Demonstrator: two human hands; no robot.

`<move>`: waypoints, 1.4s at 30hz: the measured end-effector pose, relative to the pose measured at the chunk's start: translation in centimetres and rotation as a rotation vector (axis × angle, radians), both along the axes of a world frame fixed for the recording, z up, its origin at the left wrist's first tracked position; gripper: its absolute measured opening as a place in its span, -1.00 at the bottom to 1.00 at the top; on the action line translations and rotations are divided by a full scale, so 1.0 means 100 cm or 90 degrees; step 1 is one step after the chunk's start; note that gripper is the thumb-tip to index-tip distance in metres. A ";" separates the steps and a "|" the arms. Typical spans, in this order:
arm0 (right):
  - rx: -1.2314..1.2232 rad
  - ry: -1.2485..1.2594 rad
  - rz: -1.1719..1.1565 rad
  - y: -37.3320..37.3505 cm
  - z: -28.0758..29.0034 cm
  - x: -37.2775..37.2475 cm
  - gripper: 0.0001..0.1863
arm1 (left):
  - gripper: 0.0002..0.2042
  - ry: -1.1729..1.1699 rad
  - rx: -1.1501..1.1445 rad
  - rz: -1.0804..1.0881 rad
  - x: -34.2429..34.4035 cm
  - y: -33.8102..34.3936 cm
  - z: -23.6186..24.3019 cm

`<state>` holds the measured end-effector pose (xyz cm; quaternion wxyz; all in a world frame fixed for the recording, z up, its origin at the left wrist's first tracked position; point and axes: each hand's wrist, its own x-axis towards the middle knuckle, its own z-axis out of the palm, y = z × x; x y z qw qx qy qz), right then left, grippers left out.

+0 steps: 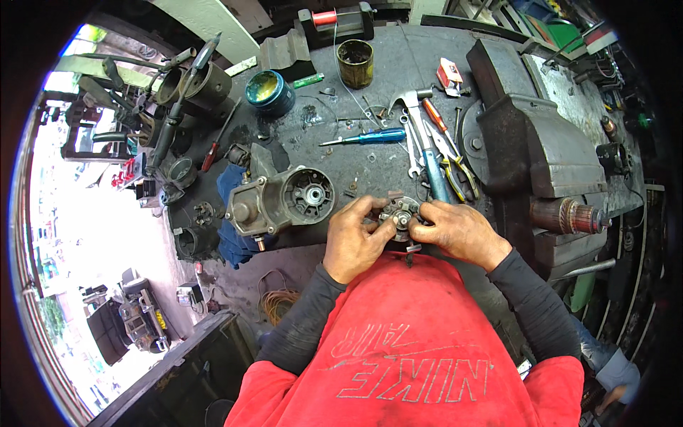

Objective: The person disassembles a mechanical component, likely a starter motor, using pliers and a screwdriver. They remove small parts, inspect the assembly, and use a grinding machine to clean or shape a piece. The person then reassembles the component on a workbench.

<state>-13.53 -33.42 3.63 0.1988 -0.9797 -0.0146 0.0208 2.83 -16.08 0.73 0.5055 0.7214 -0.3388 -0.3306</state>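
Observation:
My left hand (356, 238) and my right hand (459, 228) grip a small round metal plate with fittings (400, 209) at the bench's front edge, fingers curled on either side of it. A metal housing (247, 208) with an open round end lies to the left, partly on a blue rag (237, 252). Just beyond my hands lie a claw hammer (427, 153), wrenches (412, 156), pliers (459, 174), an orange screwdriver (434, 112) and a blue screwdriver (373, 136).
A blue tub (269, 99) and yellow can (355, 67) stand at the back of the bench (320, 117). A large vise-like metal block (530, 139) bears a copper-wound armature (565, 215) at right. Tool holders (210, 89) crowd the left. Another person (615, 373) is at lower right.

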 end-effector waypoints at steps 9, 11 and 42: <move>-0.068 -0.028 0.015 0.002 -0.003 -0.003 -0.75 | -0.69 -0.041 0.016 -0.018 0.006 -0.003 -0.005; -0.065 -0.031 0.007 0.003 -0.004 -0.003 -0.74 | -0.69 -0.027 0.026 -0.018 0.007 -0.002 -0.007; 1.342 -0.153 -0.693 0.107 -0.045 -0.024 -0.74 | -0.29 -0.478 0.098 -0.483 0.025 -0.037 0.027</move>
